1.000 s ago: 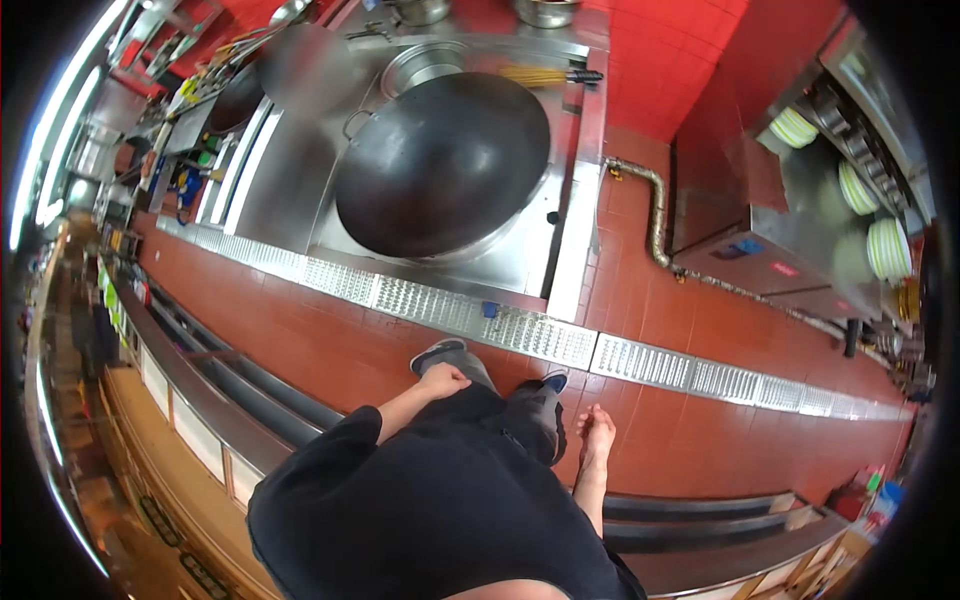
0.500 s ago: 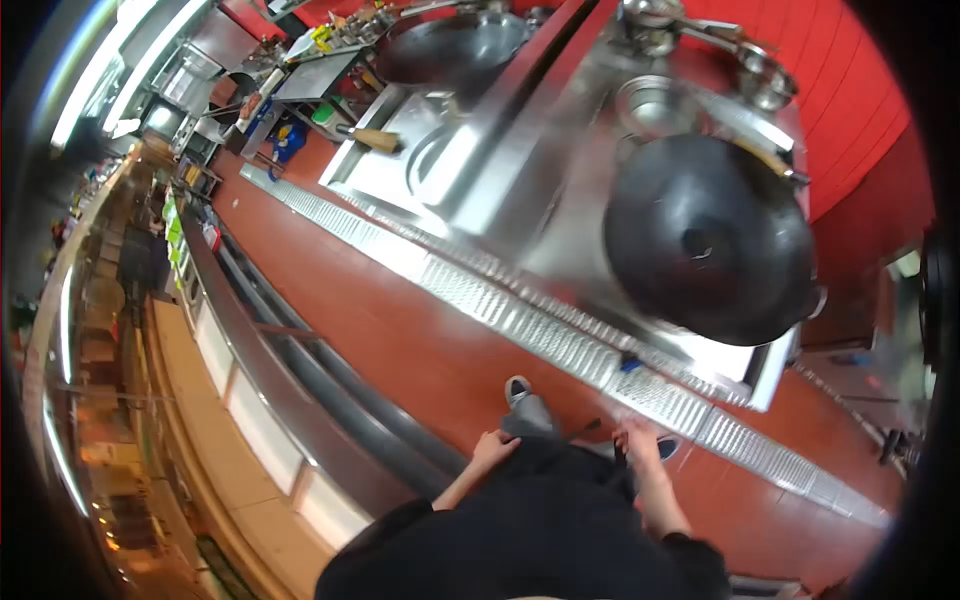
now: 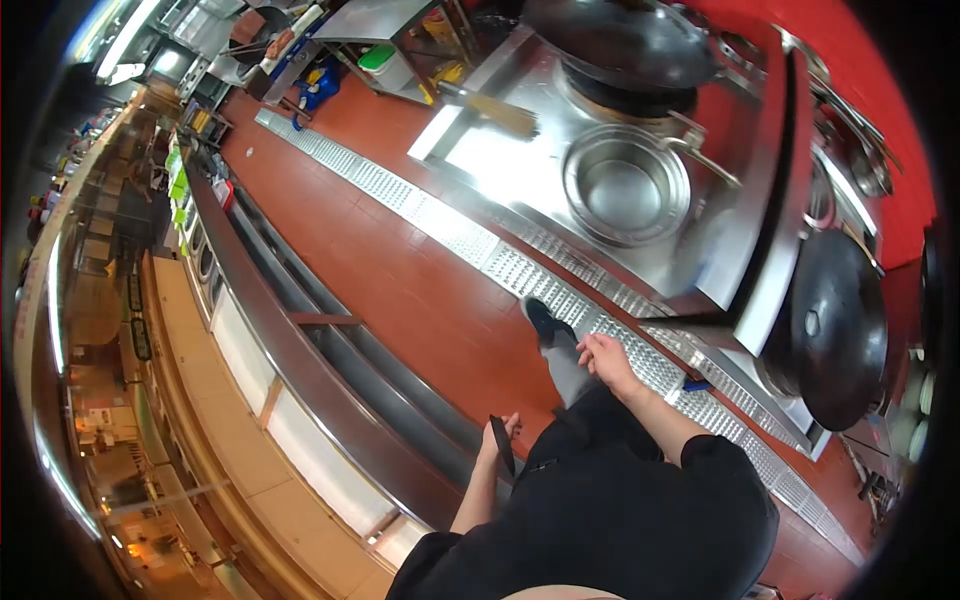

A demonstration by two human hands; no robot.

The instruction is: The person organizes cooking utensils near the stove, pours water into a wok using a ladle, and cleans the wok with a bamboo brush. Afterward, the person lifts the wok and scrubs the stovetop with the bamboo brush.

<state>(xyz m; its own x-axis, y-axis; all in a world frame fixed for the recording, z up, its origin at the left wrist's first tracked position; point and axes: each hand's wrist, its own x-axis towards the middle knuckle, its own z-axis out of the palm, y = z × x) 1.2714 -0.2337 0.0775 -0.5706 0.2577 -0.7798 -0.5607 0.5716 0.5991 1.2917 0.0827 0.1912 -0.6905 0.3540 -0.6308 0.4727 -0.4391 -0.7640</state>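
The person wore a loose, plain black top (image 3: 620,510) with short sleeves that left both forearms bare. Black cloth (image 3: 612,425) covered the upper legs. Below it, a grey trouser leg (image 3: 566,372) was noted, with a dark shoe (image 3: 546,320) showing a pale edge at the far end.

You can read no text, label, brand, number or sign here.
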